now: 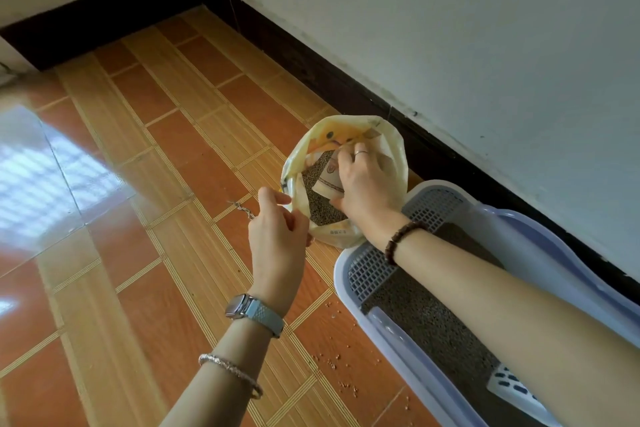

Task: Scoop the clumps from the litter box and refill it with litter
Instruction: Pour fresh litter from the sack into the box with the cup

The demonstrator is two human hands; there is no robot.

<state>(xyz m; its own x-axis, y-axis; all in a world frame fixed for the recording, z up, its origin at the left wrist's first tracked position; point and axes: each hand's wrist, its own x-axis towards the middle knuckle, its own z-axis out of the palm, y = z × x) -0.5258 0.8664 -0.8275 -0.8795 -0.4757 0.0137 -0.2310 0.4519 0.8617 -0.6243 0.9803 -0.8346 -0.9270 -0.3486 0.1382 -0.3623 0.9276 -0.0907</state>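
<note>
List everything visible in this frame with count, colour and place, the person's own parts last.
litter bag: one, pale yellow, mouth open, on the floor at the litter box's far end
litter box: one, light blue, along the wall, lower right
grid panel: one, lavender, at the box's far end
litter: grey-brown, in the box and in the bag
scoop: one, white with blue slots, at the box's near end
spilled granules: several, tan, on the floor beside the box
floor: orange and tan tiles
skirting: dark, below the white wall
left hand: watch and silver bangle; grip pinches the bag's rim
right hand: ring and bead bracelet; grip on a fold inside the bag's mouth
</note>
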